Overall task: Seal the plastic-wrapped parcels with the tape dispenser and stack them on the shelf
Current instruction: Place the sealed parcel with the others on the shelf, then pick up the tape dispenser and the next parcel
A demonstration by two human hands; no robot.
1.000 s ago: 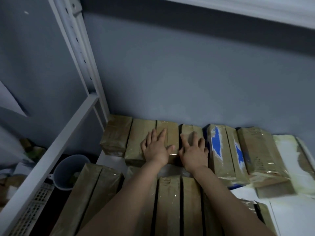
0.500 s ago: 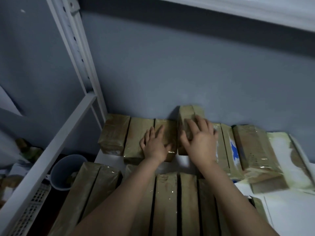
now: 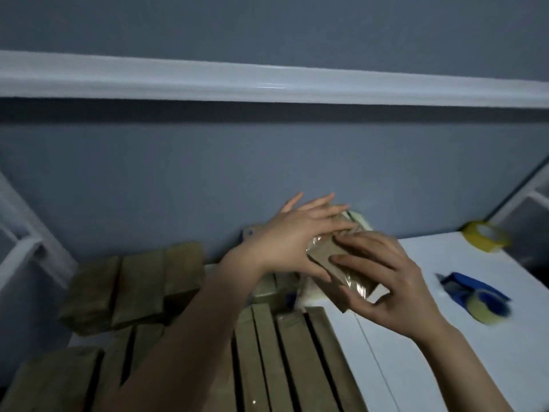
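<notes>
Right now we hold one plastic-wrapped parcel [image 3: 338, 263] up off the shelf [image 3: 430, 352], tilted, with its shiny near end lower and toward the right. Our right hand [image 3: 389, 281] pinches it: the fingers curl over the top face and the thumb sits underneath at the near corner. Our left hand [image 3: 297, 236] lies against the far-left side with fingers straight and spread (the fingertips reach past the parcel toward the wall [image 3: 208, 173]), its thumb stretched along the lower edge.

Below the parcel and to its left, a front row of parcels [image 3: 282, 352] lies side by side with long edges touching. A back row of parcels [image 3: 139, 281] sits against the wall. To the right of the front row the white shelf board shows, running out to the blue tape dispenser [image 3: 475, 295], which lies well apart from our hands. A yellow roll of tape [image 3: 485, 239], blurred, sits near the back right corner. The white upper shelf edge [image 3: 267, 84] crosses the whole view, well above our hands.
</notes>
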